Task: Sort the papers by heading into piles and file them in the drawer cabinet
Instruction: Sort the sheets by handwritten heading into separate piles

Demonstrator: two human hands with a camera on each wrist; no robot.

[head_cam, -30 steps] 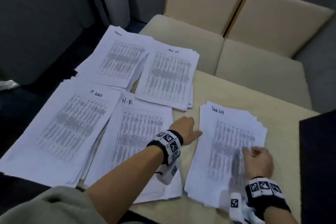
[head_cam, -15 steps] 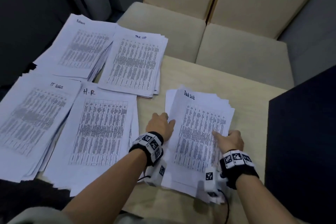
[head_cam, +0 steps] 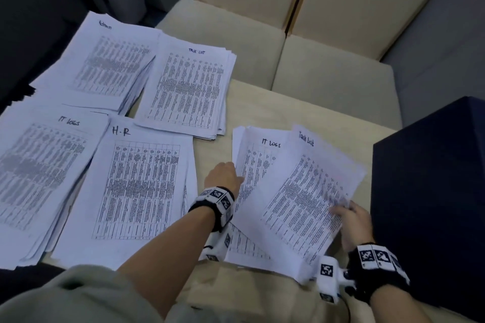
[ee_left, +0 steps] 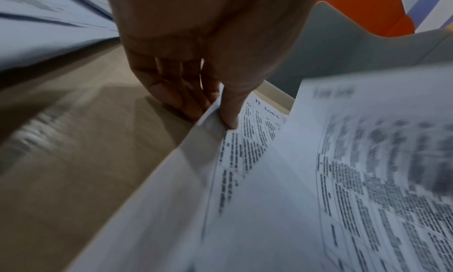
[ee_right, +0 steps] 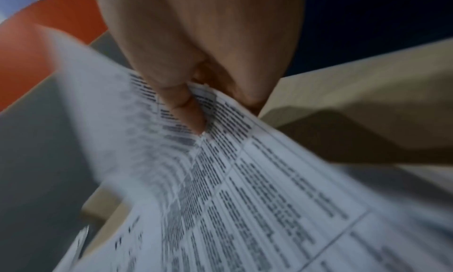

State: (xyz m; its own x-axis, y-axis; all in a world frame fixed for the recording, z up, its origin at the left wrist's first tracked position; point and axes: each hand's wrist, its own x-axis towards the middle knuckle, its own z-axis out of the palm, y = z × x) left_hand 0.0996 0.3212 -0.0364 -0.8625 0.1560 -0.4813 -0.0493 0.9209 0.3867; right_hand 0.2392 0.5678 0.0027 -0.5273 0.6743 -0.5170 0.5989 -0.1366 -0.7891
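Note:
Four sorted piles lie on the beige table [head_cam: 288, 110]: Admin [head_cam: 105, 63], Task List [head_cam: 189, 92], IT Logs [head_cam: 39, 165] and H-R [head_cam: 139, 186]. The unsorted stack [head_cam: 252, 165] lies at the right, its top sheet headed IT Logs. My left hand [head_cam: 225, 178] pinches that stack's left edge; in the left wrist view the thumb [ee_left: 229, 109] lies on top and the other fingers go under the edge. My right hand [head_cam: 349, 215] pinches the right edge of a loose Task List sheet [head_cam: 301, 199], lifted and slanted over the stack; its thumb [ee_right: 188, 111] presses on the print.
A dark blue cabinet [head_cam: 433, 204] stands right against the table's right side, beside my right hand. Beige seat cushions [head_cam: 328, 73] lie beyond the far table edge. The sorted piles overhang the table's left side. Bare tabletop shows between the Task List pile and the stack.
My right hand has lifted the top Task List sheet and swung it right, uncovering an IT Logs sheet. My left hand stays at the stack's left edge.

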